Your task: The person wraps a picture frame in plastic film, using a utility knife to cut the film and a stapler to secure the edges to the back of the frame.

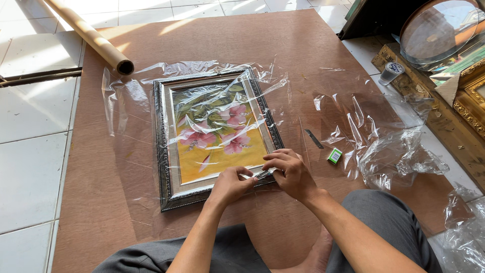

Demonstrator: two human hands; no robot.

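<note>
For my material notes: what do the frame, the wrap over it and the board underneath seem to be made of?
Frame: silver-grey moulding with embossed edge, maybe wood or plastic. Wrap: thin clear plastic film, glossy and creased. Board: brown plywood or hardboard, matte, faintly grained.

Cardboard tube (pixel 91 36) upper left; green box (pixel 334 155), perhaps matchbox; gilt frames (pixel 470 98) right; crumpled plastic (pixel 399 156).

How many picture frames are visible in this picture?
3. A silver frame with a flower painting lies on the brown board, under both hands. Two gold frames lie at the right edge, partly cut off; more may be hidden.
</note>
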